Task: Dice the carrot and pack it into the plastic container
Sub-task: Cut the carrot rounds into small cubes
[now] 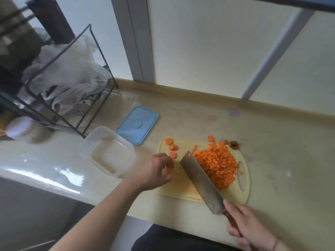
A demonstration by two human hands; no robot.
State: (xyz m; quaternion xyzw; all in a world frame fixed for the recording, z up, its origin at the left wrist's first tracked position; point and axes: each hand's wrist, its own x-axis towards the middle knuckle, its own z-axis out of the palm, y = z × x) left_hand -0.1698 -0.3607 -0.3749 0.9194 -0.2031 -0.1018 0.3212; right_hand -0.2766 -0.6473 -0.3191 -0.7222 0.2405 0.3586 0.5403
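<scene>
**Carrot mostly diced, tub not filled**

Head cam view, looking down at a pale glossy countertop (272,142). There's a pale yellow plastic cutting board (181,189) with an oval handle hole on its right end. A heap of small orange carrot dice (216,165) sits on the right half of it, and three round orange carrot slices (172,147) lie in a loose column near the board's far-left corner, with one more slice at the far edge. The brownish carrot top end (233,143) is just past the board's far edge.

The left hand (157,171) is over the board's left side, fingertips pinching an orange carrot piece (169,170). The right hand (252,227) is wrapped around the dark wooden handle of a wide steel cleaver (199,180); the blade slants across the board with its far side right against the dice pile.

The clear rectangular plastic container (107,151) sits open just left of the board, no carrot in it. Its light blue lid (137,125) lies flat behind it. Further left there's a black wire rack (72,87) with crumpled white plastic bags (68,69) stuffed in.
</scene>
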